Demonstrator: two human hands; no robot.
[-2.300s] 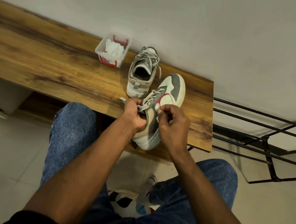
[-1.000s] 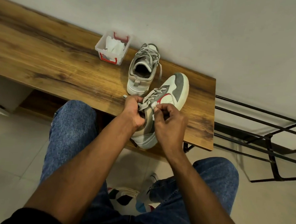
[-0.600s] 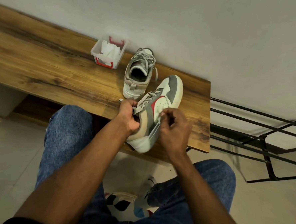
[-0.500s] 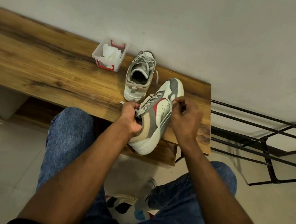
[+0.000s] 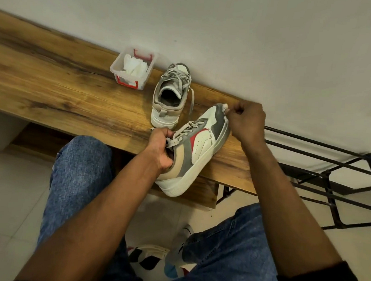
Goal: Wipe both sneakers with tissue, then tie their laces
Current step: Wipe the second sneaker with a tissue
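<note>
A white, grey and red sneaker (image 5: 198,147) lies tilted on its side at the near edge of the wooden bench (image 5: 63,98), its heel hanging over the edge. My left hand (image 5: 161,147) grips it at the collar, beside the loose grey laces. My right hand (image 5: 247,122) presses a small white tissue (image 5: 225,107) against the sneaker's toe. The second sneaker (image 5: 171,96) stands upright farther back by the wall, laces loose.
A clear plastic box (image 5: 133,68) with red clips holds white tissues, left of the second sneaker. A black metal rack (image 5: 330,171) stands to the right of the bench. My knees in blue jeans sit below, and a colourful shoe (image 5: 151,260) rests on the tiled floor.
My right hand has slid with the tissue from the sneaker's laces and side up to its toe. The sneaker has tipped further onto its side while my left hand kept hold.
</note>
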